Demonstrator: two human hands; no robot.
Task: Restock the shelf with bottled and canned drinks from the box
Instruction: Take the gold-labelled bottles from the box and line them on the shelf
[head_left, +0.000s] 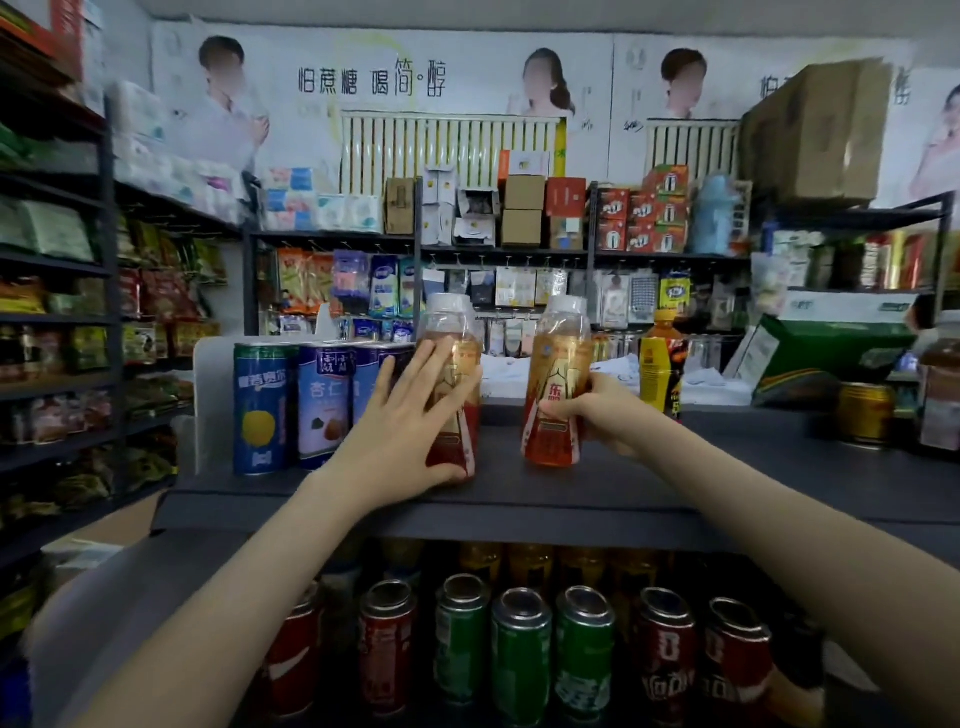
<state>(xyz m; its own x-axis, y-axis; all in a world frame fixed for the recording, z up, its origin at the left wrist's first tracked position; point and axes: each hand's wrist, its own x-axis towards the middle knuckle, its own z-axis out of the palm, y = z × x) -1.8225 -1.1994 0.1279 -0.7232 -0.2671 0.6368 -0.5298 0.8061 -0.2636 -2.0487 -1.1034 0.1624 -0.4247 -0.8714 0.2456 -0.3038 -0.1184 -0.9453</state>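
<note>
Head view is showing me two amber tea bottles standing upright on the dark top shelf (675, 467). I am seeing the left hand (410, 431) lying against the left tea bottle (451, 384), fingers spread, thumb at its base. At three o'clock of it, the right hand (597, 410) is gripping the right tea bottle (558, 374), fingers wrapping its waist. Tall cans (291, 405) are standing at nine o'clock, just beside the left bottle. Red and green cans (519, 649) are lining the shelf below.
</note>
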